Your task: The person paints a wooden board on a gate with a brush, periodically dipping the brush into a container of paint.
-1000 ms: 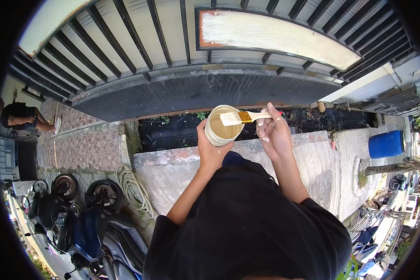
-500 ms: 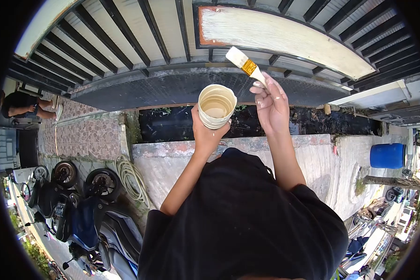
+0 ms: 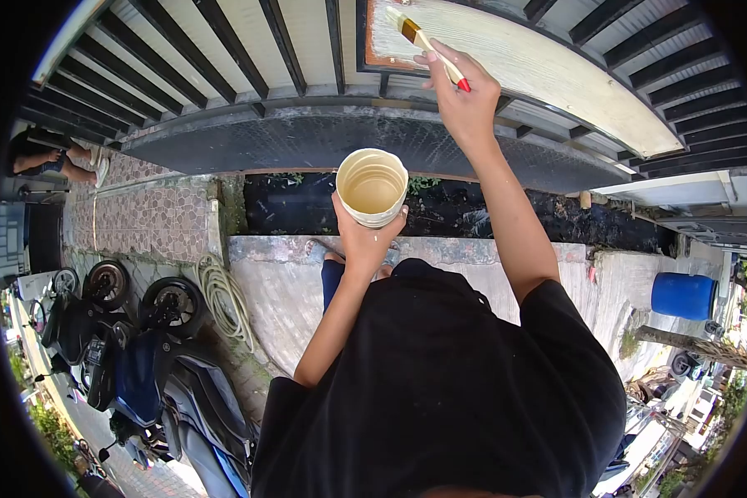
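My left hand (image 3: 367, 241) is wrapped round a cream plastic cup (image 3: 372, 187) with pale paint in its bottom, held upright in front of my body. Up ahead, my right hand (image 3: 466, 87) grips a paintbrush (image 3: 430, 48) by its white, red-tipped handle. The bristles overlap the left end of a long board (image 3: 523, 70) in this view. White paint with visible streaks covers most of that board, and reddish brown shows along its left and lower edge. A dark frame surrounds it.
A black slatted fence (image 3: 224, 50) carries the board. Below it runs a dark, wet ditch (image 3: 307, 207) beside a concrete ledge (image 3: 282, 249). Parked motorcycles (image 3: 141, 365) and a coiled hose (image 3: 224, 303) lie left, a blue barrel (image 3: 683, 295) right. Another person's legs (image 3: 66, 162) show far left.
My right hand has moved up and forward, bringing the paintbrush from above the cup to the board's left end. The cup in my left hand has shifted slightly left.
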Demonstrator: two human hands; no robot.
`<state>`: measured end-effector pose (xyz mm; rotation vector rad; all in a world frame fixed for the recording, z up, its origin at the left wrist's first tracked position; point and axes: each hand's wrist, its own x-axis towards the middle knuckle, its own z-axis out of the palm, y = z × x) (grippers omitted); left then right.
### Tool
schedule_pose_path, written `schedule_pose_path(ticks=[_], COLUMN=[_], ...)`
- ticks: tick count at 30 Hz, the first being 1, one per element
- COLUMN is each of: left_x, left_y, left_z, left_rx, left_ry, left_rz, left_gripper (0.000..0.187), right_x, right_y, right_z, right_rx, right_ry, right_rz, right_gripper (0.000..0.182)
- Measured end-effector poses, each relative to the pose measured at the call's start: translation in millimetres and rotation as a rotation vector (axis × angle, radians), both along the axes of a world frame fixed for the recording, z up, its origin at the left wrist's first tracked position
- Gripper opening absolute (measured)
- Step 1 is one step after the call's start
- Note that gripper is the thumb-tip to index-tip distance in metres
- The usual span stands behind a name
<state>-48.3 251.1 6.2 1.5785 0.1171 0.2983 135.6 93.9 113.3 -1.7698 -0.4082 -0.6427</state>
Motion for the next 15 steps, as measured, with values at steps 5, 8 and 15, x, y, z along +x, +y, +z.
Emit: schedule_pose_path(ticks=[5,8,15], left_x=[-3.4,-6.5,-7.5], left_y=[-1.2,-1.2,3.1], left_z=[-1.1,3.1,-3.9], left_rx=[-0.015,0.001,-0.025], left_ry=[-0.010,-0.043,-0.012], left_rz=[0.017,0.041,0.046], left_gripper=[0.083,0.071,0.083], right_x=[21.8,37.8,47.1], right_y=[20.2,26.9,36.3], right_z=[-13.4,-27.3,-31.1], right_rx=[-0.121,-0.110,-0.096], right_ry=[-0.179,-0.266,-0.316], right_rz=[-0.086,-0.138,-0.172], right_gripper=[0.027,0.025,0.025])
